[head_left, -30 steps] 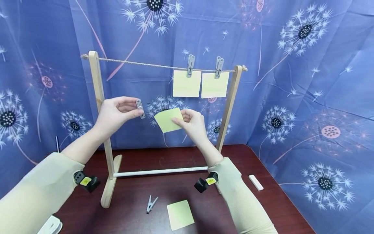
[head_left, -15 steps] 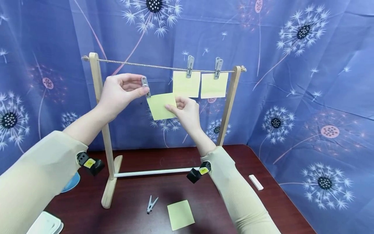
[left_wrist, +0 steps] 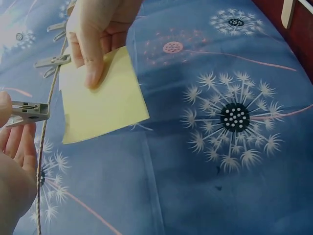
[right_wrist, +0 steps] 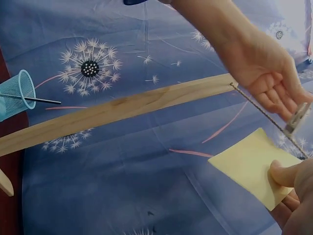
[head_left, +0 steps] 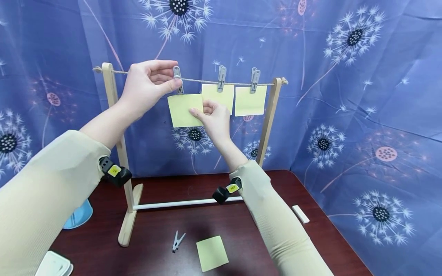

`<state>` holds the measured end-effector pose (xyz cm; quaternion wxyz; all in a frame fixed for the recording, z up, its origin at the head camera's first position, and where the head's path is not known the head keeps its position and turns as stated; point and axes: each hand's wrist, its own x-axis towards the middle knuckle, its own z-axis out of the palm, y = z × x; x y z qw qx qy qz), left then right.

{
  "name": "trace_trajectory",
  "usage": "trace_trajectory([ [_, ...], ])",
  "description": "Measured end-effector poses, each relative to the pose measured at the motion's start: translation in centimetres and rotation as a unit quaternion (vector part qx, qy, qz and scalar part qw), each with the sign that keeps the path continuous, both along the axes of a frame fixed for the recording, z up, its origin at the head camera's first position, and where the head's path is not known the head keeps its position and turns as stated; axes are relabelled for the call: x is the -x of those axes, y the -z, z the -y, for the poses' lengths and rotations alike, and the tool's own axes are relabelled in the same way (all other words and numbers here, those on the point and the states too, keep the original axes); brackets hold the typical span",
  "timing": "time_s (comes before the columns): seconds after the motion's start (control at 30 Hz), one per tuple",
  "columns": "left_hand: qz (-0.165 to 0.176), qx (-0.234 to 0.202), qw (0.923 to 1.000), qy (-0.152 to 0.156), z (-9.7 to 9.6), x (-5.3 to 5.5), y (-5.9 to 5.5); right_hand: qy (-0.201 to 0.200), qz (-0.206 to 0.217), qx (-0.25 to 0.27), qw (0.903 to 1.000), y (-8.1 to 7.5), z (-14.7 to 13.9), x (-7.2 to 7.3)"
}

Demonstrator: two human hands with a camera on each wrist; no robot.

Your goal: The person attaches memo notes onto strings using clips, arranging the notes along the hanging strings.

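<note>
My left hand (head_left: 148, 82) pinches a grey clothespin (head_left: 177, 73) between thumb and fingers, held at the height of the rope (head_left: 197, 80). In the left wrist view the nose of this clothespin (left_wrist: 36, 111) reaches right to the rope. Below it, my right hand (head_left: 218, 122) pinches a yellow sticky note (head_left: 183, 111) by its right side, the top edge just under the rope. Part of that note overlaps a hanging sticky note (head_left: 222, 94) in the head view. Another sticky note (head_left: 250, 103) hangs farther right. Grey clothespins (head_left: 221, 78) fasten both to the rope.
Wooden posts (head_left: 269, 122) carry the rope, with a white rod (head_left: 172, 205) low between them. On the table lie a loose clothespin (head_left: 177, 242), a sticky note (head_left: 212, 253) and a white block (head_left: 300, 214). A blue mesh cup (right_wrist: 14, 100) stands left.
Both hands have risen to the rope. My left hand brought its clothespin up and right; my right hand carried the sticky note up and left, turning its top edge nearly level.
</note>
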<state>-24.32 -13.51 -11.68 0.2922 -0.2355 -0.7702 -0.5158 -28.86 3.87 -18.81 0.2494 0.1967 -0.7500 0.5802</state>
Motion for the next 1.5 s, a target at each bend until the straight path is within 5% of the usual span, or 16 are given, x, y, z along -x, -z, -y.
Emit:
trace_trajectory([
  [0.33,-0.009,0.014,0.9995,-0.026,0.2,1.0,-2.2,0.011,-0.012,0.016,0.9997,0.0,0.8,0.6],
  [0.6,0.024,0.06,0.9958,-0.064,-1.1,1.4,-3.8,0.008,-0.015,0.027,0.9995,-0.5,1.3,0.7],
  [1.03,0.041,-0.038,0.9977,-0.038,-1.8,2.1,-4.0,0.014,-0.011,0.031,0.9994,-0.8,1.5,0.8],
  [1.5,0.07,-0.08,0.9937,-0.037,-1.7,2.2,-3.9,0.01,-0.004,0.038,0.9992,-0.7,1.0,1.0],
])
